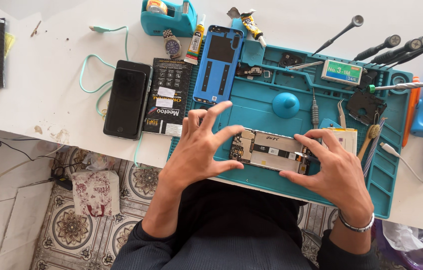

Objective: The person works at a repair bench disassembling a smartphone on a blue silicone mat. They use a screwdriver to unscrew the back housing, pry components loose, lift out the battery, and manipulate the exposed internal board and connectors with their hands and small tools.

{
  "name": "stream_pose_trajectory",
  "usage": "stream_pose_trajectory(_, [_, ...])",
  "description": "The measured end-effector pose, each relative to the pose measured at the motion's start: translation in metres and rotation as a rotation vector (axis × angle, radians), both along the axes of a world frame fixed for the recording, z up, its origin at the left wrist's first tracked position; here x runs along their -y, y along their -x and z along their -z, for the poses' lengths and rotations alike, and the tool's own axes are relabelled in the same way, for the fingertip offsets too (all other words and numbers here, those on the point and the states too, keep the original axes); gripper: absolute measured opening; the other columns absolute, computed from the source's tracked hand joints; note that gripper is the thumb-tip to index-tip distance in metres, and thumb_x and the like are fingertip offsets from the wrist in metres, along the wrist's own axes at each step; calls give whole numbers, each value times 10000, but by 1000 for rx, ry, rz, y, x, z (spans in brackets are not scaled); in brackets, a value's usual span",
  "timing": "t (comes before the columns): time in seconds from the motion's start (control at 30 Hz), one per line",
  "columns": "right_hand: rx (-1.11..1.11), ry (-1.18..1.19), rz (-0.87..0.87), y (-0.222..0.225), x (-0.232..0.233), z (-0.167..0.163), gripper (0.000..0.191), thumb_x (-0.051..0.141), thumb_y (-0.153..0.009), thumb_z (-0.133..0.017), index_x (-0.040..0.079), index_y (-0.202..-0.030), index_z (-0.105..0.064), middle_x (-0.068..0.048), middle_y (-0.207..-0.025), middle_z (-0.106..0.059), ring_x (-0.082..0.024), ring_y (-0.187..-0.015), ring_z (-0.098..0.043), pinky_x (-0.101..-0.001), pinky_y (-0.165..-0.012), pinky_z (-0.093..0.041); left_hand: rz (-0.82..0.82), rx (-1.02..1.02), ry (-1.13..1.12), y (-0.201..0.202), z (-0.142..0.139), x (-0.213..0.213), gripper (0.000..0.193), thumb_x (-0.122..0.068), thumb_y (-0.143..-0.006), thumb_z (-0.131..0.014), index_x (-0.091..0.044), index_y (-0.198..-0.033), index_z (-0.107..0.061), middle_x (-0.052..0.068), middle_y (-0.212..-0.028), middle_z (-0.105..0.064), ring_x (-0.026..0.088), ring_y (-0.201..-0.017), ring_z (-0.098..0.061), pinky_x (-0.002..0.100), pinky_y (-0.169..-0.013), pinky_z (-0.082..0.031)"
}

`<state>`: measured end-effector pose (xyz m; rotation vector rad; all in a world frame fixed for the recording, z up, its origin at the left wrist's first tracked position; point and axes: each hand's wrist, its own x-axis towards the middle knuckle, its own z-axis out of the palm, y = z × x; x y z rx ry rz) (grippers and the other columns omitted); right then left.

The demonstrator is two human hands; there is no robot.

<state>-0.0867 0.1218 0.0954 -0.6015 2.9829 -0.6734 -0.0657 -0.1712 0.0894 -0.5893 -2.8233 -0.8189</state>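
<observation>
Head view: left hand (199, 145) and right hand (332, 167) pinch the opened phone (270, 150) by its ends on the teal mat (271, 95), fingers clamped

Both hands (266, 157) on opened phone (269, 150)

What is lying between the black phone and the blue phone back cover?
In the head view, a black packet lies flat between the black phone and the blue back cover, right beside the phone.
</observation>
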Motion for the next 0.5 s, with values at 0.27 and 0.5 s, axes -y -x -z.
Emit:
stream_pose_trajectory(0.27, [-21, 17, 0, 2, -5, 1, 766, 484, -562, -911, 104, -1206, -742, -63, -1210, -646, -263, -907, -710, -418, -717, -569, 146, -107, -57, -9, 5, -7, 358, -565, -762, -827, -267, -959, -842, -20, -1506, -482, 284, -1311, -383, 407, -1066, -328])
stream_pose_trajectory(0.5, [-15, 34, 3, 4, -7, 4, 767, 484, -562, -917, 96, -1200, -744, -66, -1201, -647, -255, -869, -712, -404, -697, -571, 130, -200, -33, -14, 14, -9, 338, -549, -809, -823, -247, -960, -827, -14, -1469, -526, 285, -1291, -440, 403, -1059, -353])
